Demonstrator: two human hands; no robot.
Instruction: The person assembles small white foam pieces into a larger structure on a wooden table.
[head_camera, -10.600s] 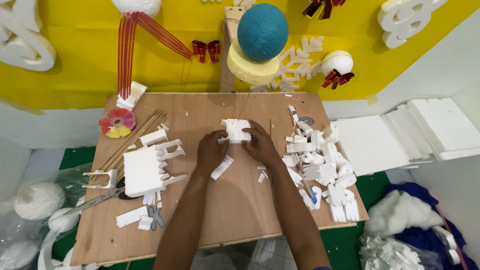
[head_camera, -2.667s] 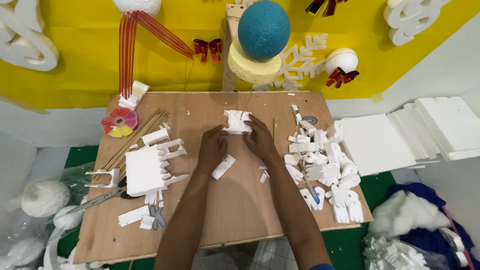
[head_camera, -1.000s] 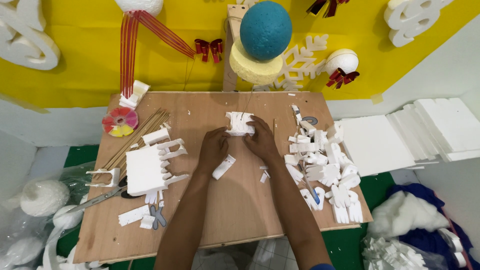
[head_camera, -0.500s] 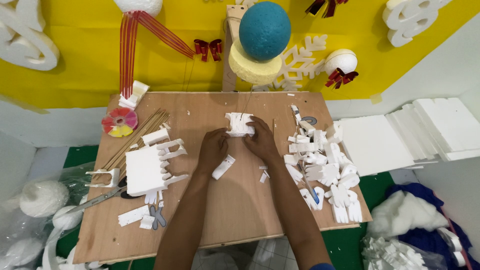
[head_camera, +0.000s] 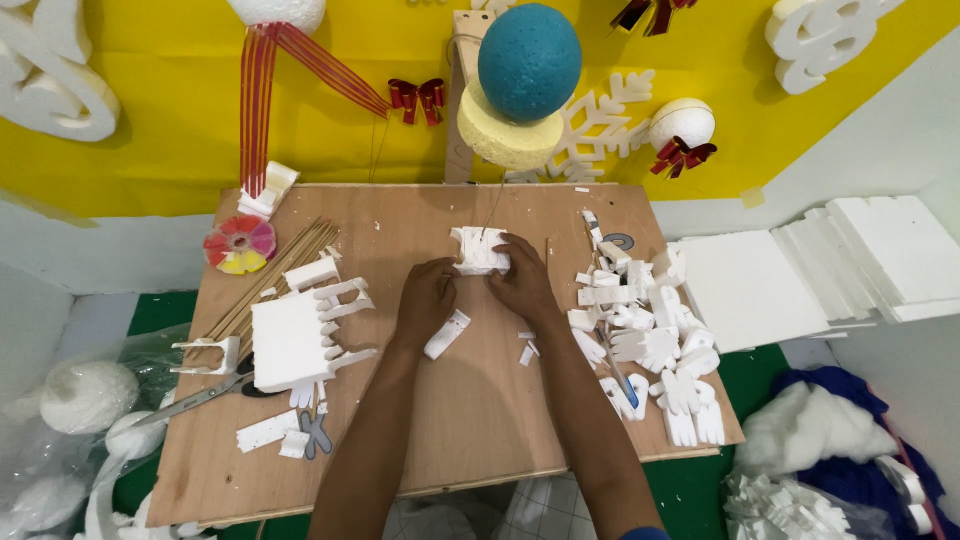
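Here both hands, left (head_camera: 425, 298) and right (head_camera: 522, 280), pinch the foam piece (head_camera: 478, 250); squeezing hard could snap its thin prongs.

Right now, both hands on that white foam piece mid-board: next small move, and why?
Probably lift the white foam cutout slightly toward the body. The left hand and right hand both pinch it at its near edge, while a thin wire runs up from it toward the yellow foam ball; more slack and a closer view would likely help.
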